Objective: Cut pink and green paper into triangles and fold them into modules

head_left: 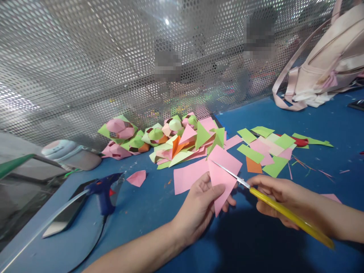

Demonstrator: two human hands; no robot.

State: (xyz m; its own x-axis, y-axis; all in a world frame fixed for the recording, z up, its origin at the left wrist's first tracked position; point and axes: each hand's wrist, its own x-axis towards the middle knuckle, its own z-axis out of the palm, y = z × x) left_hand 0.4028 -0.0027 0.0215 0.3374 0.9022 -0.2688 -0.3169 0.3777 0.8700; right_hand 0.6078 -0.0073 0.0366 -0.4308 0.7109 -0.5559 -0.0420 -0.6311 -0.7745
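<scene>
My left hand (203, 203) pinches a pink piece of paper (224, 161) between thumb and fingers, its lower end tapering to a point. My right hand (280, 195) grips yellow-handled scissors (274, 204), seen nearly edge-on. Their thin metal blades lie across the pink paper, tips towards its upper left edge; whether the blades are apart cannot be told. Behind my left hand, a flat pink paper strip (189, 176) rests on the blue table (148, 216). Beyond my right hand are scattered green, pink and orange paper pieces (274, 165).
Folded paper shapes (116, 132) and a heap of paper (182, 148) sit along the perforated metal panel (113, 57). On the left are a blue glue gun (105, 193) with its cord, a dark flat device (68, 212) and a round lidded container (74, 155). A pale bag (327, 60) stands back right.
</scene>
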